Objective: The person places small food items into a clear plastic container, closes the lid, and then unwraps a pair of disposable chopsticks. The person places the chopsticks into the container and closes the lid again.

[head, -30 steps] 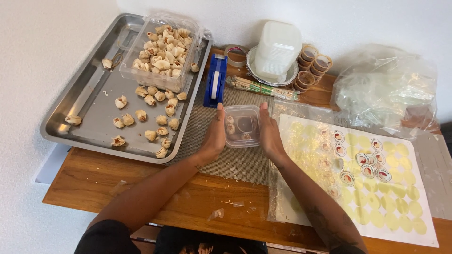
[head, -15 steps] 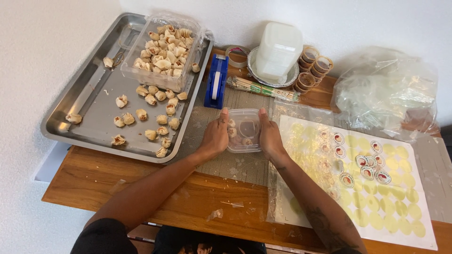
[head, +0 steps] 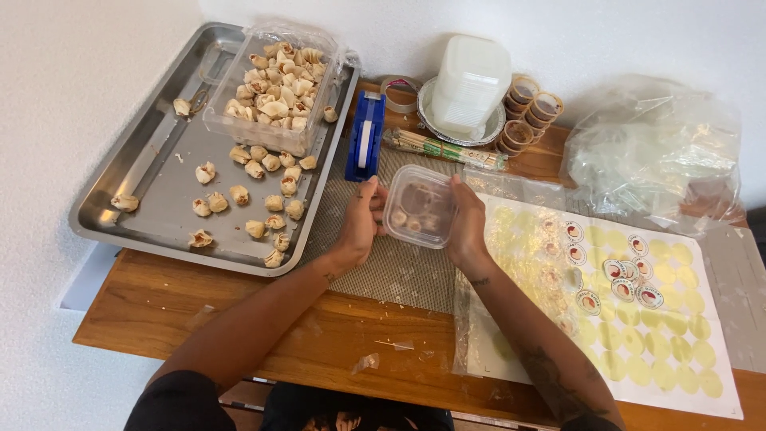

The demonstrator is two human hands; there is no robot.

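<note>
Both hands grip one small clear plastic container (head: 420, 206), lidded, held just above the woven mat (head: 383, 271) at table centre. Left hand (head: 361, 223) clamps its left side; right hand (head: 467, 223) clamps its right side, fingers curled over the top edge. Inside: a few small round pastry pieces, blurred through the plastic.

Left of the mat: steel tray (head: 144, 199) with loose dumpling-like pastries (head: 263, 199), plus a larger clear tub (head: 275, 88) heaped with the same. Behind the container: blue tape dispenser (head: 365, 144), a stack of empty containers (head: 471, 84), small sauce cups (head: 528, 112). Right: a sticker sheet (head: 638, 319), mostly peeled, some round labels remaining.

Risk, as judged: uneven pressing could leave one lid corner unseated, so it pops open. Squeezing the thin walls hard may crush the pieces. Crumbs or grease on the fingers could spoil label adhesion.
</note>
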